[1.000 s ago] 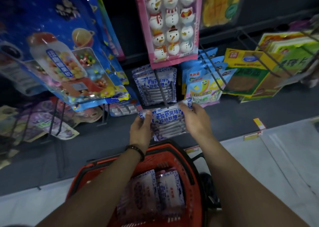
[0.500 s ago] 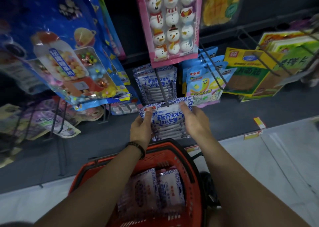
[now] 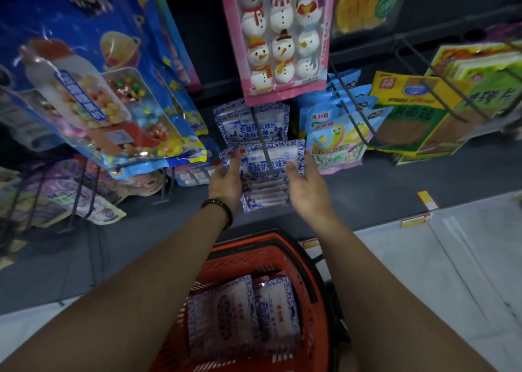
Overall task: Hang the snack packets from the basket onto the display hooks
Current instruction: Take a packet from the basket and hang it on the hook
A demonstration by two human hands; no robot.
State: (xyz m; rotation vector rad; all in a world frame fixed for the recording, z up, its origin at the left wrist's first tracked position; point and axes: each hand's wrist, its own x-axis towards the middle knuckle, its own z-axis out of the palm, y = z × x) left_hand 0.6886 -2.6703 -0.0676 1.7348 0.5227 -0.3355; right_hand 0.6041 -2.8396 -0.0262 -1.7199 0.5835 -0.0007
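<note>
Hanging | left grip [image 3: 226, 180] and right grip [image 3: 306, 192] pinch blue-white plastic snack packet [image 3: 255, 168] by its corners | I'd hold it level, push along dark wire hook [image 3: 265, 151]

The snack packet [image 3: 254, 171] is crinkly, glossy plastic film, the display hook [image 3: 263, 145] thin dark metal wire, the basket [image 3: 302, 275] a dull orange-red plastic lattice, and the big blue candy bag [image 3: 84, 75] shiny, reflective plastic.

2 arms outstretched; left hand [image 3: 226, 181], right hand [image 3: 309, 193] pinching (thumbs frontward).
</note>
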